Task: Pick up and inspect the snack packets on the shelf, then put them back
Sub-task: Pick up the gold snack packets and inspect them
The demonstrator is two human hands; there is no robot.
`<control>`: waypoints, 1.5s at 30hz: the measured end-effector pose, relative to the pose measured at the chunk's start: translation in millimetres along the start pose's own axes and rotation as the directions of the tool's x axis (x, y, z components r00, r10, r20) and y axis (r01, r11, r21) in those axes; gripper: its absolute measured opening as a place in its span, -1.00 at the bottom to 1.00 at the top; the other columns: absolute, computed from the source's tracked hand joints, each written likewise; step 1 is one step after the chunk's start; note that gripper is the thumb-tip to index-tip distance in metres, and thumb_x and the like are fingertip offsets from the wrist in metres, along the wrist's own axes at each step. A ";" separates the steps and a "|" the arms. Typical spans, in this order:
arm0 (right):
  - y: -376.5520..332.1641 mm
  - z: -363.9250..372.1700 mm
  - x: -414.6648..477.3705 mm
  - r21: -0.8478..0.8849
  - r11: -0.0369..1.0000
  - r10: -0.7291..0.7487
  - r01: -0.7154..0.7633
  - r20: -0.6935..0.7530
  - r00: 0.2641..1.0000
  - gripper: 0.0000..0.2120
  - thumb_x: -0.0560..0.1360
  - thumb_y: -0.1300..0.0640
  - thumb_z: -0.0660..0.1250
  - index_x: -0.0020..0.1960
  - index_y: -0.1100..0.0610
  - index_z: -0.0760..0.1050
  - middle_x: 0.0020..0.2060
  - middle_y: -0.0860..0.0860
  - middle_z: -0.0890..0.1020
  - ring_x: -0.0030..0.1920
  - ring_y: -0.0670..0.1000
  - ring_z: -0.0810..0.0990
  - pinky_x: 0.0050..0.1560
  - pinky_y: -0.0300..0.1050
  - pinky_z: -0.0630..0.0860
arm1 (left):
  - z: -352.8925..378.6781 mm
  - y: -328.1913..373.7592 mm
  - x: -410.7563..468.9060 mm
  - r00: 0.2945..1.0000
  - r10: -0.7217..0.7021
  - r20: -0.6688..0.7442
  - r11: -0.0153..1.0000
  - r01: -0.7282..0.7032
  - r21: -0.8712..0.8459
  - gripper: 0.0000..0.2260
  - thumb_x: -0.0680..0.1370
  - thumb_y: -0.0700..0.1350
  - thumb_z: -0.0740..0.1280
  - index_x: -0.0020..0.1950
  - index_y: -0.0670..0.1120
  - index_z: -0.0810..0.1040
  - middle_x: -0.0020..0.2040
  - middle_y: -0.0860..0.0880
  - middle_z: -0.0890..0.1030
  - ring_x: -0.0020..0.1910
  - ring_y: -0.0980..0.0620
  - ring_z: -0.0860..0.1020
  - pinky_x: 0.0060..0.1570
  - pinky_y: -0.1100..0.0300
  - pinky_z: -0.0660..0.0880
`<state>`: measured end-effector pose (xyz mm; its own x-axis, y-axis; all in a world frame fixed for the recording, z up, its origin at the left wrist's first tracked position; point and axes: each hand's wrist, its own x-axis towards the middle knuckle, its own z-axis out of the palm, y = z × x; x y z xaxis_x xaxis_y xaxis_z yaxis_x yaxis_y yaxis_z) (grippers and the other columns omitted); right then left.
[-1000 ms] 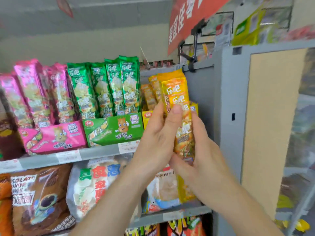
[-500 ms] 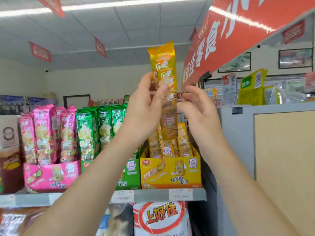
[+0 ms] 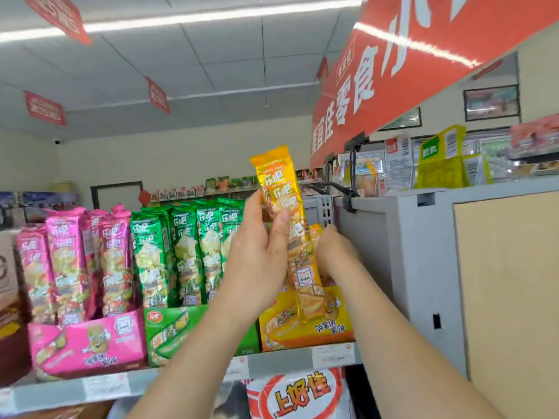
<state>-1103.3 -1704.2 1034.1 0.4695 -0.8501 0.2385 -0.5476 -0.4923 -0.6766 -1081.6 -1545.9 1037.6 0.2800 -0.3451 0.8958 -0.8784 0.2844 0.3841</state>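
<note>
A long yellow snack packet [image 3: 282, 189] stands upright in front of the shelf, its lower end over the yellow display box [image 3: 305, 328]. My left hand [image 3: 257, 261] grips the packet's middle, thumb across its front. My right hand [image 3: 335, 252] is curled at the packet's right edge, touching it from behind. Green packets [image 3: 184, 252] stand in a green box [image 3: 193, 331] to the left, and pink packets [image 3: 75, 261] in a pink box [image 3: 87, 346] further left.
The grey shelf edge [image 3: 272, 367] carries price tags. A grey end panel [image 3: 423, 267] rises close on the right. A red banner [image 3: 408, 62] hangs overhead. A red-and-white chip bag [image 3: 299, 394] sits on the shelf below.
The yellow packet has come down from its raised position toward the yellow box, with both hands lowering alongside it. My right hand has closed in against the packet's side.
</note>
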 end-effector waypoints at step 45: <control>92.0 -8.9 -185.7 0.666 0.572 -0.395 0.479 -0.289 0.872 -0.53 0.51 -0.16 0.10 0.37 -0.47 0.10 0.02 -0.34 0.62 -0.17 -0.11 0.70 -0.14 -0.23 0.62 | 96.5 -67.1 85.2 0.869 -0.385 0.312 0.923 0.361 0.133 -0.48 0.52 -0.34 0.28 0.39 -0.01 0.21 0.02 -0.24 0.59 -0.05 -0.21 0.60 -0.15 -0.10 0.54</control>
<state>-1247.0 -1593.3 933.7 0.4256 -0.6011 0.6764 0.3730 -0.5645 -0.7363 -1036.2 -1680.8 1066.5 0.4601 -0.6886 0.5604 -0.7610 0.0192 0.6484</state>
